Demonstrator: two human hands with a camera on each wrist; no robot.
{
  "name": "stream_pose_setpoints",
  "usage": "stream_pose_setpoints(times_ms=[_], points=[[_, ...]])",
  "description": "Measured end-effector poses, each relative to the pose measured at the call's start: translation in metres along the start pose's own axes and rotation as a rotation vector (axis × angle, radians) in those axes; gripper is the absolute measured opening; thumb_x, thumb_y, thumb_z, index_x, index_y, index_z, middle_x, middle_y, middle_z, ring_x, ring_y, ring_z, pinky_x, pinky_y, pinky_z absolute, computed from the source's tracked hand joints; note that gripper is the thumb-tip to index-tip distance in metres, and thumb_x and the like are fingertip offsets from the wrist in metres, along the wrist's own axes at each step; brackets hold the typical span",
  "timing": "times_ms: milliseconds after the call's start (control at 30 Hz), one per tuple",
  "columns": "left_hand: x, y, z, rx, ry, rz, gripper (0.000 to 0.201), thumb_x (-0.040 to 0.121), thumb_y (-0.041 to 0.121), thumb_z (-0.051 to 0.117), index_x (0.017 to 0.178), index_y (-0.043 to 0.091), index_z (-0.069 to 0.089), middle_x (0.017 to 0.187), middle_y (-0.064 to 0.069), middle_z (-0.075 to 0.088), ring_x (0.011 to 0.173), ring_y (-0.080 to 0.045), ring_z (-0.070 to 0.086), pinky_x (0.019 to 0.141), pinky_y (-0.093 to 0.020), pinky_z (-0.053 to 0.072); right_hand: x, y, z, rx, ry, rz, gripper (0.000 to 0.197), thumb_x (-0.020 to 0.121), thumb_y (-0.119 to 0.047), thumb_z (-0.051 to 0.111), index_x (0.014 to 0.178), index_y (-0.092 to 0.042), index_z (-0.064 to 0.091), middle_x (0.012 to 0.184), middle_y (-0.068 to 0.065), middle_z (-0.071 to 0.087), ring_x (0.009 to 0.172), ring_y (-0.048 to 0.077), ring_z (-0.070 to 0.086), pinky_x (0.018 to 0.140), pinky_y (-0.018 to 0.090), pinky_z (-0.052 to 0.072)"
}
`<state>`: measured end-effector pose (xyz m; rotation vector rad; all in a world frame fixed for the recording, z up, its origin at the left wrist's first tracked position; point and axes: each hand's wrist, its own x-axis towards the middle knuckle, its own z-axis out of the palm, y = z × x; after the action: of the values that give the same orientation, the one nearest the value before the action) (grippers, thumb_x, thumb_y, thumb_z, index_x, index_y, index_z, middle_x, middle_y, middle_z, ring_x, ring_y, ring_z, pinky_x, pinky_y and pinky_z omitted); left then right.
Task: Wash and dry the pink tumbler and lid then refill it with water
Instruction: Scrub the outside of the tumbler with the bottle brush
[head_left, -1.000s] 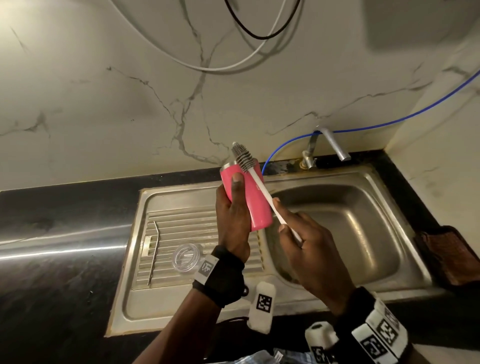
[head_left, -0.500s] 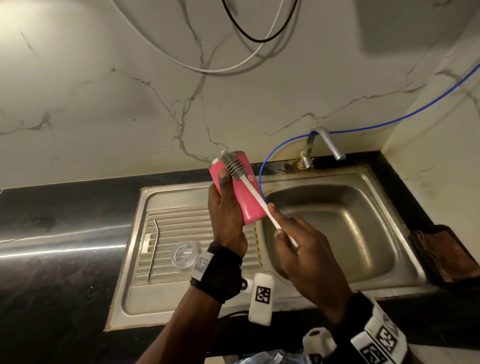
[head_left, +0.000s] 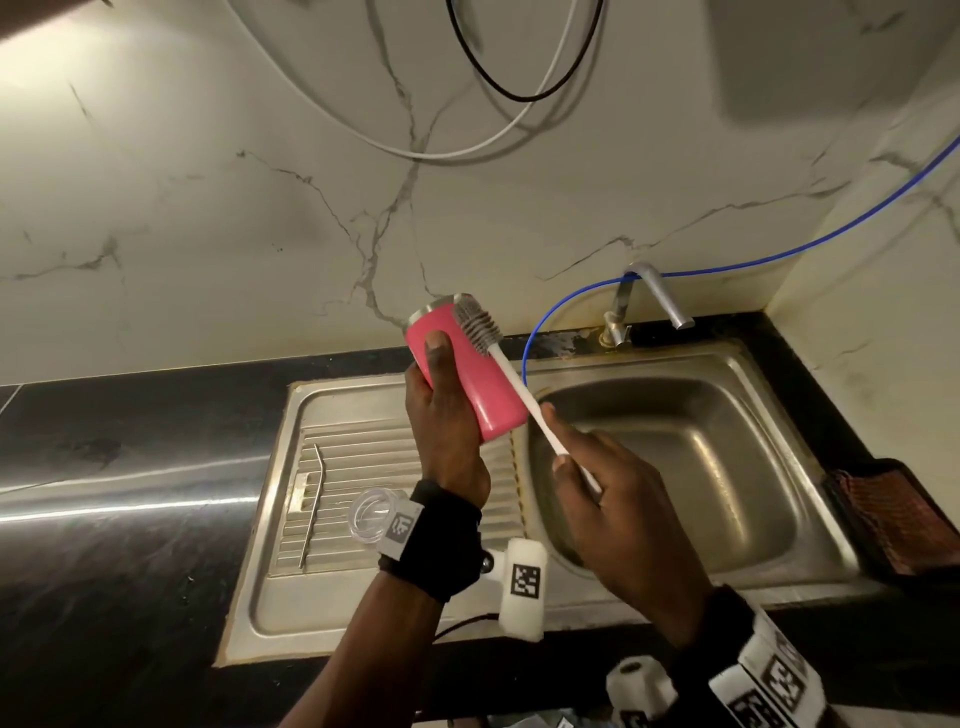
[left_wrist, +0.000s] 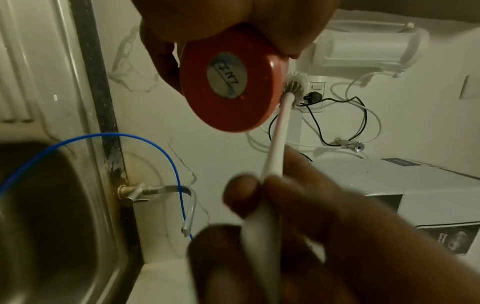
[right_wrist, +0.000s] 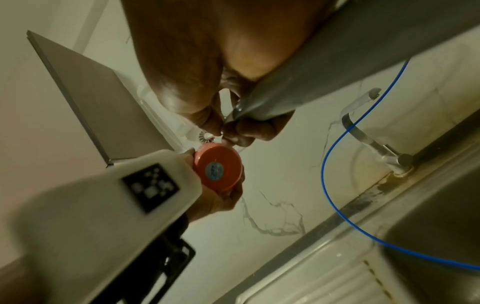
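Note:
My left hand grips the pink tumbler above the drainboard, tilted with its steel rim up and away from me. Its round base with a silver sticker faces the wrist cameras. My right hand pinches the white handle of a bottle brush. The grey bristle head lies against the tumbler's outer side near the rim. The clear lid lies on the drainboard, partly behind my left wrist.
A steel sink lies at right, its tap and a blue hose at the back. A bent metal straw lies on the ribbed drainboard. A brown cloth sits on the black counter at far right.
The tumbler has tilted and shifted a little left. The brush head has slid down from beyond the rim onto the tumbler's outer side.

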<state>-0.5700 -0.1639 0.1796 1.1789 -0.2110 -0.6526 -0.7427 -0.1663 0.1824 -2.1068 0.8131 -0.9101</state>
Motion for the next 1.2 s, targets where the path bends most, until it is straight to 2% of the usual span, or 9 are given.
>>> stream_pose_setpoints(times_ms=[100,267,400,500,667,767,867,1000,1200], points=[[-0.005,-0.004,0.0,-0.009,-0.036,-0.01,0.046,0.107,0.057,0.053,0.128,0.017,0.06,0.123,-0.017,0.072,0.102,-0.024,0.071,0.085,-0.046,0.063,0.014,0.002,0.0,-0.011,0.022,-0.023,0.049,0.1,-0.004,0.059,0.147,-0.019,0.057,0.104,0.003,0.068,0.094,0.012,0.066,0.082,0.023,0.05],[0.006,0.003,-0.007,-0.039,-0.022,0.007,0.049,0.101,0.065,0.054,0.123,0.021,0.062,0.112,-0.013,0.07,0.1,-0.029,0.068,0.087,-0.051,0.059,-0.014,0.006,-0.006,0.051,-0.025,-0.008,0.053,0.099,-0.012,0.058,0.147,-0.032,0.054,0.1,-0.002,0.066,0.091,0.006,0.064,0.082,0.008,0.043],[0.008,0.009,-0.007,-0.069,-0.013,0.016,0.05,0.098,0.066,0.053,0.124,0.023,0.059,0.11,-0.014,0.07,0.099,-0.031,0.069,0.09,-0.053,0.059,-0.029,0.004,-0.015,0.037,-0.085,0.012,0.058,0.098,-0.019,0.055,0.15,-0.044,0.045,0.094,-0.007,0.062,0.087,0.008,0.063,0.08,0.012,0.043],[-0.001,0.005,-0.001,-0.058,-0.058,0.023,0.054,0.097,0.065,0.053,0.128,0.021,0.06,0.121,-0.021,0.07,0.105,-0.031,0.069,0.093,-0.055,0.06,-0.01,0.0,-0.013,0.018,-0.027,-0.004,0.054,0.099,-0.015,0.054,0.149,-0.036,0.05,0.099,-0.01,0.063,0.09,0.007,0.064,0.082,0.015,0.046],[-0.016,-0.003,0.005,-0.102,-0.16,-0.012,0.054,0.101,0.062,0.054,0.135,0.021,0.061,0.122,-0.015,0.071,0.104,-0.026,0.07,0.084,-0.045,0.063,0.02,-0.002,-0.01,0.031,0.021,-0.025,0.048,0.104,-0.009,0.054,0.15,-0.021,0.052,0.119,0.008,0.069,0.109,0.02,0.066,0.092,0.037,0.054],[-0.009,0.006,0.002,-0.135,-0.12,-0.007,0.053,0.102,0.063,0.056,0.134,0.02,0.061,0.121,-0.016,0.071,0.103,-0.026,0.07,0.08,-0.042,0.063,0.009,-0.002,-0.011,0.037,-0.002,-0.036,0.05,0.103,-0.012,0.055,0.15,-0.028,0.052,0.12,0.001,0.069,0.11,0.015,0.067,0.095,0.029,0.052],[0.003,0.018,-0.003,-0.155,-0.052,0.007,0.052,0.1,0.064,0.058,0.13,0.021,0.062,0.133,-0.025,0.069,0.108,-0.031,0.07,0.091,-0.051,0.061,-0.016,0.002,-0.012,0.05,-0.055,-0.041,0.056,0.102,-0.019,0.054,0.151,-0.043,0.043,0.107,-0.01,0.065,0.096,0.008,0.065,0.085,0.016,0.046],[0.01,0.022,-0.011,-0.155,0.012,-0.007,0.045,0.106,0.058,0.053,0.131,0.022,0.059,0.124,-0.018,0.074,0.105,-0.032,0.074,0.093,-0.054,0.061,-0.031,0.007,-0.017,0.025,-0.103,-0.014,0.061,0.103,-0.017,0.056,0.15,-0.052,0.038,0.105,-0.009,0.059,0.089,0.009,0.065,0.078,0.014,0.046],[-0.009,0.01,-0.003,-0.062,-0.044,-0.044,0.054,0.1,0.063,0.061,0.132,0.02,0.055,0.12,-0.008,0.075,0.11,-0.03,0.074,0.1,-0.059,0.06,-0.005,-0.001,-0.008,-0.034,-0.017,-0.085,0.054,0.099,-0.016,0.054,0.151,-0.03,0.05,0.092,-0.013,0.055,0.083,0.005,0.06,0.076,0.004,0.038]])
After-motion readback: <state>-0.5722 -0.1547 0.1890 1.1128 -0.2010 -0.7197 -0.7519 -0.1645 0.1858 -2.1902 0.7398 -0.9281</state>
